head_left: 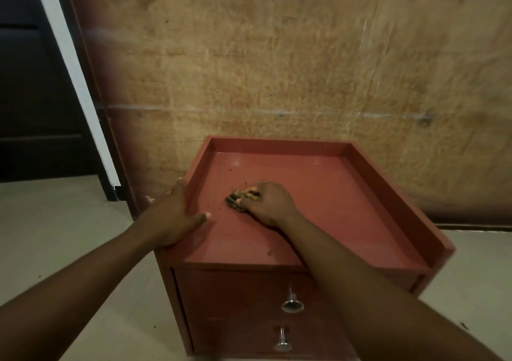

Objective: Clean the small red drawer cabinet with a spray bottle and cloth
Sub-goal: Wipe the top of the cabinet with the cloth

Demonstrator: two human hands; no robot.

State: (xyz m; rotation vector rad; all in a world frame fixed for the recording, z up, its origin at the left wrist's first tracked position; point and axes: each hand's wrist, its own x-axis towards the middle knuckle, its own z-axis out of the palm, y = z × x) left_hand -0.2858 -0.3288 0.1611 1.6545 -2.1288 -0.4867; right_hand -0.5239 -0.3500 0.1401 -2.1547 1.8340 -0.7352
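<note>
Centrally, the small red drawer cabinet stands on a pale floor, its back close to a worn, brownish wooden panel. Its top is a shallow tray with a raised lip on the left, rear and right sides; the front edge has no lip. Dark specks and crumbs lie scattered on the top surface, chiefly toward the left and front.

The cloth is a small, dark, crumpled wad with lighter mottling, lying on the cabinet top, left of centre. The right hand is closed over it, fingers curled and pressing it to the surface; only the cloth's left end shows past the fingertips.

The left hand rests on the left lip of the cabinet near the front corner, fingers extended along the outside and the thumb laid over onto the top surface. It holds no object; it braces the cabinet.

Two drawer fronts show below the top, each with a metal knob: upper knob, lower knob. Both drawers appear shut.

At far left, a dark door adjoins a white frame strip.
</note>
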